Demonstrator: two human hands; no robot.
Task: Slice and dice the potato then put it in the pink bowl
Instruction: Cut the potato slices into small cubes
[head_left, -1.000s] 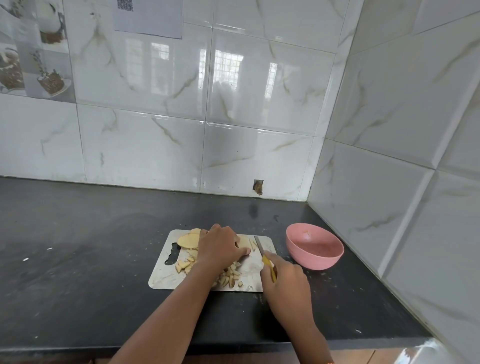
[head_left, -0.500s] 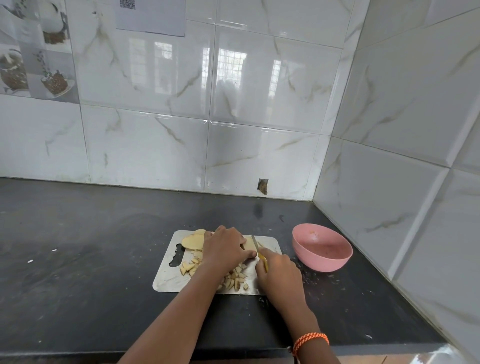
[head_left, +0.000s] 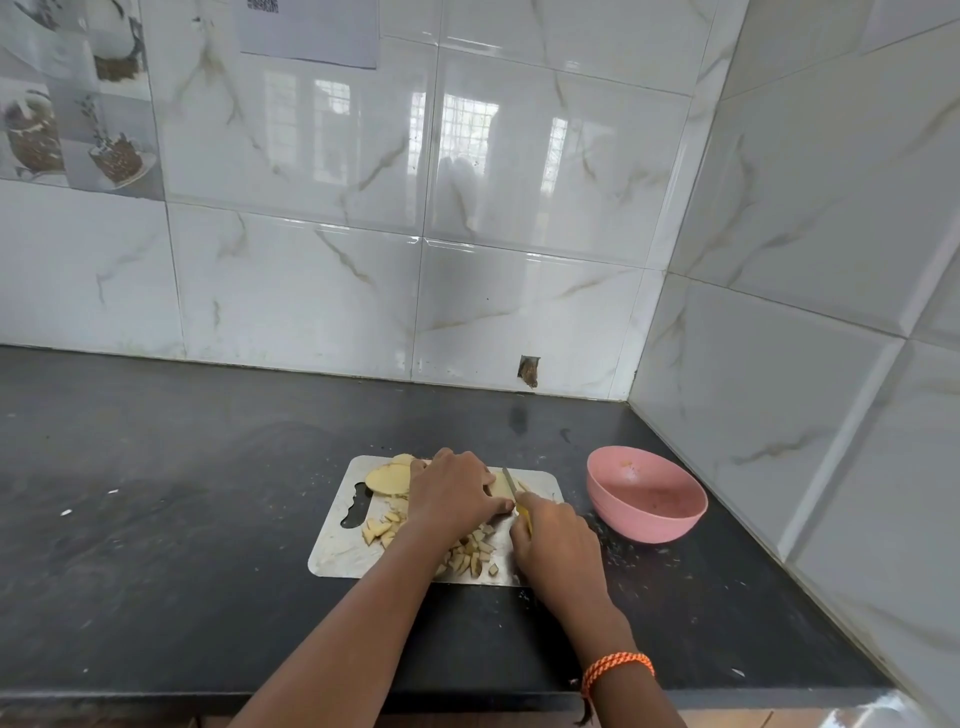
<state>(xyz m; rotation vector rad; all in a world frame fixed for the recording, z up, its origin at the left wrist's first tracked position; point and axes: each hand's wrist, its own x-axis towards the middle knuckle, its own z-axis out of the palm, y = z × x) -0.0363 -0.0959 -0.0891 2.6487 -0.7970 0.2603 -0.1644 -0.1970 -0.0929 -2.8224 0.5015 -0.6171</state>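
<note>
Basically mid-dicing | potato slices (head_left: 501, 486) pinned on cutting board (head_left: 337, 545) by left hand (head_left: 452, 493) | knife (head_left: 511, 486) gripped tight by right hand (head_left: 558, 545) | pink bowl (head_left: 647, 493) beside board, no potato in it | next: more cuts needed, then scooping.

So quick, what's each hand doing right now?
Left hand: fingers curled over the potato slices, holding them on the cutting board.
Right hand: gripping the knife.

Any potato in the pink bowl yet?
No, the bowl holds no potato; the diced pieces all lie on the board.
</note>
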